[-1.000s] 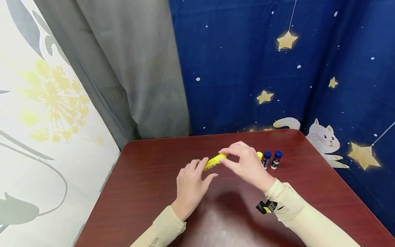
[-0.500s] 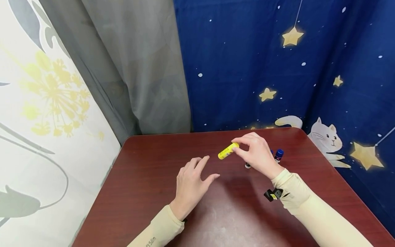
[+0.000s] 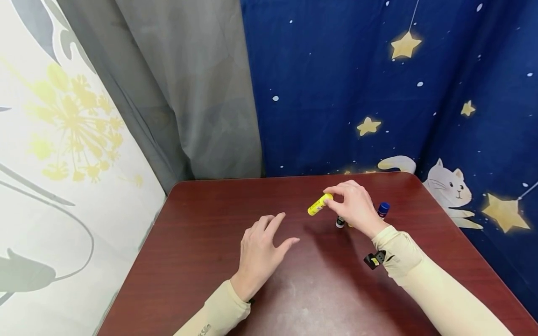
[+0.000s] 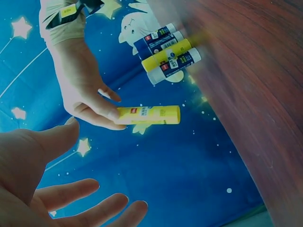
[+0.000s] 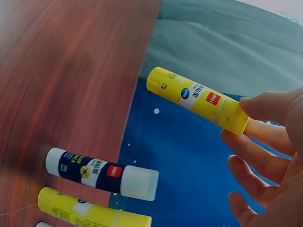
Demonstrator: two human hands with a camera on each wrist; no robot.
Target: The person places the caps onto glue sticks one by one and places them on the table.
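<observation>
My right hand [image 3: 355, 203] pinches a yellow glue stick [image 5: 194, 97] at its cap end, between thumb and fingers. The glue stick hangs tilted above the table, its other end pointing down and left in the head view. My left hand [image 3: 261, 252] is held to the left over the table, fingers spread and thumb apart, with nothing in it. Beneath the right hand stands a row of upright glue sticks: a navy one with a translucent white cap [image 5: 139, 182], a yellow one [image 4: 166, 55] beside it, and two with blue caps. The right hand partly hides this row in the head view.
The reddish-brown table [image 3: 201, 224] spreads under both hands, its far edge close behind the row. A grey curtain [image 3: 218, 102] and a blue starry curtain [image 3: 319, 93] hang behind it. A white patterned wall panel [image 3: 50, 210] stands at the left.
The left fingers were at the yellow glue stick a second ago and are now apart from it. My right hand has carried it to the right, toward the row, and tilted it more steeply.
</observation>
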